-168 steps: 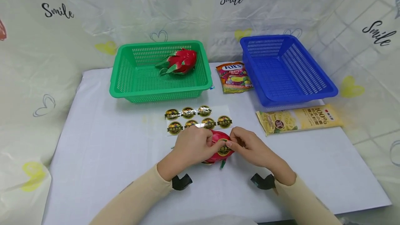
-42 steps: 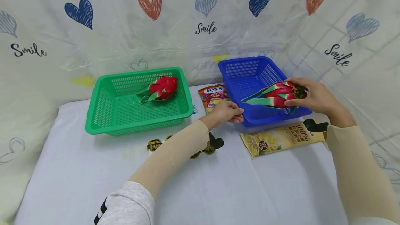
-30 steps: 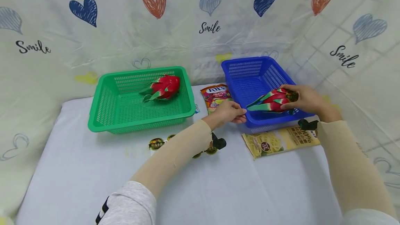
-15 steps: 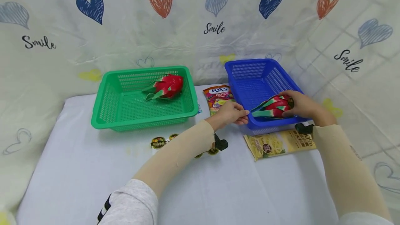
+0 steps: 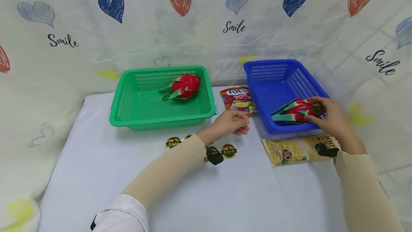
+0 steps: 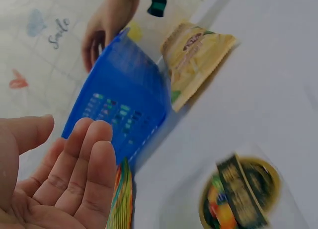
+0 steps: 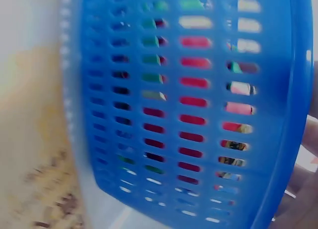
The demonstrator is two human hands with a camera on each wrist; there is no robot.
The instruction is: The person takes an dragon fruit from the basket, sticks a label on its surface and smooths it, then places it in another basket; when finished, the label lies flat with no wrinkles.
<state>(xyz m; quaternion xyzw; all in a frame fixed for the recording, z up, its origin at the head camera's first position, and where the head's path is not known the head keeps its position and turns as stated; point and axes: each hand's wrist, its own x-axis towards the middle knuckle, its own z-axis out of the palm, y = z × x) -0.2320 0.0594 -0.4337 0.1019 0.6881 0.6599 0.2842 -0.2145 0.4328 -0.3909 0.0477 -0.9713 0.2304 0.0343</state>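
A dragon fruit, red with green leaf tips and a round black-and-gold sticker, lies in the front part of the blue basket. Its leaves point left. My right hand reaches over the basket's right side and holds the fruit's stickered end, thumb in front and fingers behind. Through the slots in the right wrist view, red and green of the fruit show. My left hand hovers left of the blue basket, near the candy bag; its fingers are relaxed and hold nothing.
A green basket at the back left contains another dragon fruit. A sheet of round stickers lies partly under my left forearm. The yellow pasta packet sits before the blue basket. A printed curtain hangs behind.
A sticker was being pressed onto the fruit by both hands; then my right hand lowered it into the blue basket. My left hand has let go of that basket's rim and drawn back left.
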